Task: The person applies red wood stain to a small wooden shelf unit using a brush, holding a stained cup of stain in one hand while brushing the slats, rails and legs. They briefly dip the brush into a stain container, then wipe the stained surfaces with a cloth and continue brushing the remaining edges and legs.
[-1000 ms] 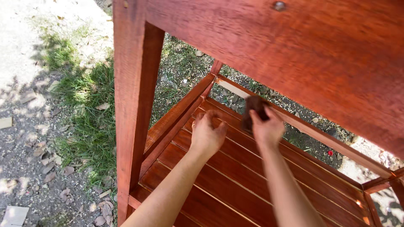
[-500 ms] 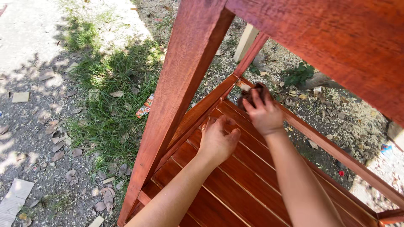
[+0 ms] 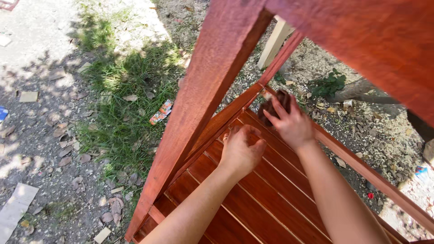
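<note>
I look down through a red-brown stained wooden table frame at its slatted lower shelf (image 3: 253,199). My right hand (image 3: 293,124) presses a dark brown stained rag (image 3: 273,107) against the shelf's far corner by the rail. My left hand (image 3: 240,151) rests with curled fingers on the slats near the left rail, holding nothing that I can see. A thick table leg (image 3: 199,104) runs diagonally in front of both hands.
The tabletop's underside (image 3: 375,40) fills the upper right. A pale unstained post (image 3: 274,45) stands beyond the frame. Grass, dry leaves, a snack wrapper (image 3: 161,112) and cardboard scraps (image 3: 16,208) lie on the gravel at left. Wood chips cover the ground at right.
The view has swung and come closer. My right hand with the rag has slid further toward the shelf's far corner; my left hand stays on the slats.
</note>
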Demonstrator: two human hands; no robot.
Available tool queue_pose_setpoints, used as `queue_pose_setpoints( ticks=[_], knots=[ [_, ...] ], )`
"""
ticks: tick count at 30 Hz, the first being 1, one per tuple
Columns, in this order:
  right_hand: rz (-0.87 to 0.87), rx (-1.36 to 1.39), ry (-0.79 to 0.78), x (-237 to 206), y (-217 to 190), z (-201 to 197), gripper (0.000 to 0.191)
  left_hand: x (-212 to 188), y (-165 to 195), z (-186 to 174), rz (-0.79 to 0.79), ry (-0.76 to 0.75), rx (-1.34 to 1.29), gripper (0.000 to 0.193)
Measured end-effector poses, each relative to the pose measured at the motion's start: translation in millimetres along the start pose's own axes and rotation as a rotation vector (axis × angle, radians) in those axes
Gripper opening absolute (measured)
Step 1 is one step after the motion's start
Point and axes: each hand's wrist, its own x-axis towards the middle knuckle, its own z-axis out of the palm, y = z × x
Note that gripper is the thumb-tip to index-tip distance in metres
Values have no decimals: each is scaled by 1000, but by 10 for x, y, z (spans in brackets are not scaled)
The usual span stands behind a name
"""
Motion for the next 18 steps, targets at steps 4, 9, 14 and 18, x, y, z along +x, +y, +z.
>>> queue_pose_setpoints(
  ticks=[4,9,14,18],
  knots=[
    [-6,-1,42,395,-102,272,36,-23,-62,-54,-43,20,-42,32],
    [43,-34,-134,231,-112,68,38,-68,-17,-103,-117,-38,-74,33],
    [87,-67,-225,-83,-20,-233,39,-98,71,-130,-86,-19,-32,32],
    [55,-35,-133,187,-88,-7,38,-87,67,-84,-115,-36,-47,33]
  ],
)
